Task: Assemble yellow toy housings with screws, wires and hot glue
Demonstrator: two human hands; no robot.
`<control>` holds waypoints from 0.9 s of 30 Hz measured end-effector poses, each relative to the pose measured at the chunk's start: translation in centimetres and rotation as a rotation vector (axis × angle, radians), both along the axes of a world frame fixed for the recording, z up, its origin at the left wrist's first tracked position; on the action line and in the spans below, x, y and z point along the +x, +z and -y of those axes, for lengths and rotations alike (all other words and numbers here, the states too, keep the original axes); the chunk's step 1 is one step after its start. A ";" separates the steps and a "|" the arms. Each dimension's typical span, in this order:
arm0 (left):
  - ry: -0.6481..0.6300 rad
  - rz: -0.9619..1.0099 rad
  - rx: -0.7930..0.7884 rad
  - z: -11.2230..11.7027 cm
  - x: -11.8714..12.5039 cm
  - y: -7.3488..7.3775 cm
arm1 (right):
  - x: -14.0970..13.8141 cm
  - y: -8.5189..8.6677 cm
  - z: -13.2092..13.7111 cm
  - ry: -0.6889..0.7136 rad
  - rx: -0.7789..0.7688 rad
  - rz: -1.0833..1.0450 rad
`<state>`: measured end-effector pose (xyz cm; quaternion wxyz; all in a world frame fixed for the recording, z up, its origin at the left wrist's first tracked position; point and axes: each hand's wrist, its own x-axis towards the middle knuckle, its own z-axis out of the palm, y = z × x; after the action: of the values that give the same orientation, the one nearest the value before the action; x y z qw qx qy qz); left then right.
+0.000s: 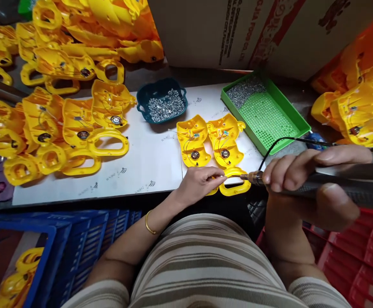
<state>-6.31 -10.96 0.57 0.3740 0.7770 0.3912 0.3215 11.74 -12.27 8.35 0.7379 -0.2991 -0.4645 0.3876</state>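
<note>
My right hand (pixel 305 179) is wrapped round a dark electric screwdriver (pixel 334 188), which lies nearly level with its bit pointing left and a black cable attached. My left hand (pixel 201 182) is closed in a pinch by the tip of the bit; whatever is between the fingers is too small to make out. Under the bit lies the looped handle of a yellow plastic shell half (pixel 225 143). A second yellow shell half (pixel 193 141) lies against it on the left. Each shows a round speaker, thin wires and a small circuit board inside.
A dark teal basket (pixel 161 102) of small screws stands behind the shells. A green perforated tray (pixel 270 115) holds more screws at the back right. Yellow shells (pixel 77 119) crowd the left; others (pixel 356 102) pile up right. A cardboard box (pixel 238 34) stands behind.
</note>
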 end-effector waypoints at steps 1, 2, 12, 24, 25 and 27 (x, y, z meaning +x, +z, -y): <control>0.003 -0.013 -0.016 0.1 0.0 0.0 | -0.2 0.1 0.0 0.016 -0.004 0.000; 0.003 -0.020 -0.028 0.1 0.1 0.0 | -0.3 0.1 -0.1 0.043 -0.016 0.013; -0.015 -0.015 -0.079 0.2 0.1 -0.6 | 0.1 -1.5 -0.8 0.231 -0.107 0.108; -0.106 -0.127 0.060 0.1 0.5 -0.2 | -1.5 -2.0 -0.1 0.183 -0.208 0.035; -0.098 -0.129 0.048 0.1 0.5 -0.2 | -1.3 -1.8 0.0 0.192 -0.212 0.046; -0.068 -0.107 -0.005 0.2 0.3 -0.2 | -0.8 -1.3 0.0 0.203 -0.195 0.077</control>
<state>-5.96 -11.21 0.36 0.3652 0.8049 0.3847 0.2658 10.97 -12.32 7.03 0.6439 -0.3355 -0.4806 0.4918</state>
